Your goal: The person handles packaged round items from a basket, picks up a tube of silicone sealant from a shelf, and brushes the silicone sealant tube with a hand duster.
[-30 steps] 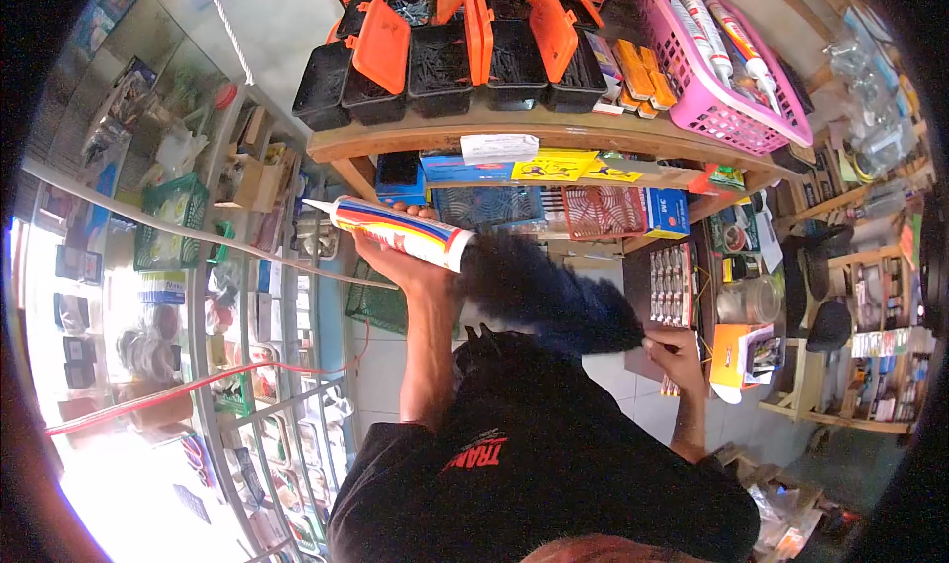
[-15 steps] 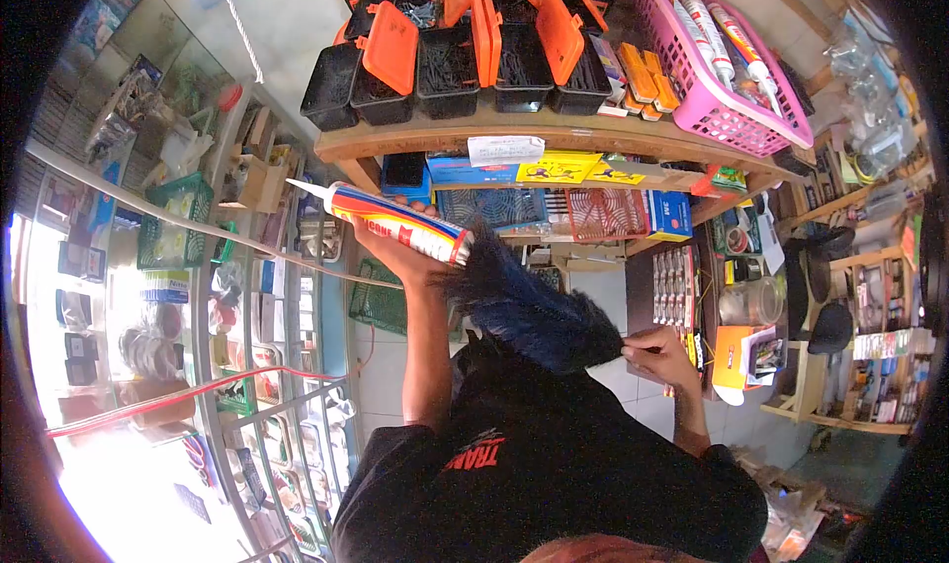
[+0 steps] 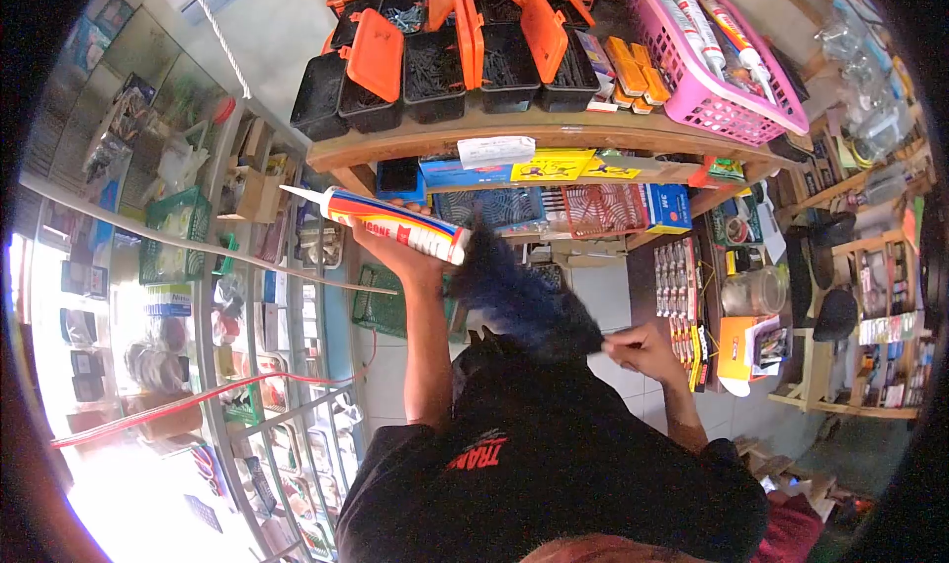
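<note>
- Basically, hands apart: left hand (image 3: 403, 259) wrapped round silicone cartridge (image 3: 395, 225), right hand (image 3: 647, 351) pinched on narrow end of dark blue feather duster (image 3: 529, 291).
- Cartridge sits in front of the wooden shelf, off its lower left corner, in the air. Tilted, nozzle (image 3: 304, 194) up and to the left.
- Handling guess: some weight if full, stiff tube, maybe slick on dusty skin. Best hold is mid-barrel, as now. Nozzle looks long and thin, could bend, don't grip there.
- Duster guess: light, soft, floppy plumes; hold at the narrow end. Plumes reach the cartridge's base; can't tell if touching.
- Beyond the hands: red plastic tray (image 3: 598, 210) and blue box (image 3: 668, 207) under the shelf top, toward its right end.
- Up top: black boxes (image 3: 435, 74) with orange lids (image 3: 376, 54) along the front edge; pink basket (image 3: 720, 118) at right corner, more cartridges (image 3: 736, 34) inside.
- Green basket (image 3: 376, 301) low, beyond the left forearm.
</note>
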The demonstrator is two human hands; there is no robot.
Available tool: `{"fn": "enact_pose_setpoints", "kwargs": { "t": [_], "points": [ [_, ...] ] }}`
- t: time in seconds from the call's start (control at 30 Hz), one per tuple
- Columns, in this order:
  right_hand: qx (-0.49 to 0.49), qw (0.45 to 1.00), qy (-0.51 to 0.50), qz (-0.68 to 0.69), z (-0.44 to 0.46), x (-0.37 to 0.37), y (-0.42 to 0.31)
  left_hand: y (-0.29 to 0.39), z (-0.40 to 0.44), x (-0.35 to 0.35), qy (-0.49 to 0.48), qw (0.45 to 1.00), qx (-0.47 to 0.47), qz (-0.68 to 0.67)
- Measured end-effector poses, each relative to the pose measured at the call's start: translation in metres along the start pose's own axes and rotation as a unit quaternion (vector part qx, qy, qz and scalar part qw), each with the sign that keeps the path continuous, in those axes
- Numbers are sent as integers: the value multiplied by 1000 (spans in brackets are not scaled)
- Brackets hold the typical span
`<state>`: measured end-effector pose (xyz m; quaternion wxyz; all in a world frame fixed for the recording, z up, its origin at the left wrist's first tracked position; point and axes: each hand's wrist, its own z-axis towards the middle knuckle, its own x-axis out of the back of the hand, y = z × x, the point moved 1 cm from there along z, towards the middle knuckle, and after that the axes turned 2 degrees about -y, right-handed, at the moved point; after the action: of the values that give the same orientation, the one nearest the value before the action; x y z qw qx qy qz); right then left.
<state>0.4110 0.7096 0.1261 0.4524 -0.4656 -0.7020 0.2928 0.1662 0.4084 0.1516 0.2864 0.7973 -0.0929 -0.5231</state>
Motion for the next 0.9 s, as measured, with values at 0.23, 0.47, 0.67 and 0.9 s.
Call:
{"fn": "enact_pose_setpoints", "kwargs": {
  "t": [0.23, 0.47, 0.67, 0.9],
  "points": [
    [89, 992, 85, 13, 4, -17, -9, -1, 4, 6, 6, 999, -36, 23],
    [-54, 911, -66, 404, 4, 34, 45, 15, 38, 31, -46, 998, -17, -40],
    [38, 936, -5, 349, -9, 51, 34, 31, 37, 31, -100, 990, -10, -100],
    [34, 959, -46, 278, 2, 34, 9, 30, 23, 19, -36, 994, 1, -103]
  ]
}}
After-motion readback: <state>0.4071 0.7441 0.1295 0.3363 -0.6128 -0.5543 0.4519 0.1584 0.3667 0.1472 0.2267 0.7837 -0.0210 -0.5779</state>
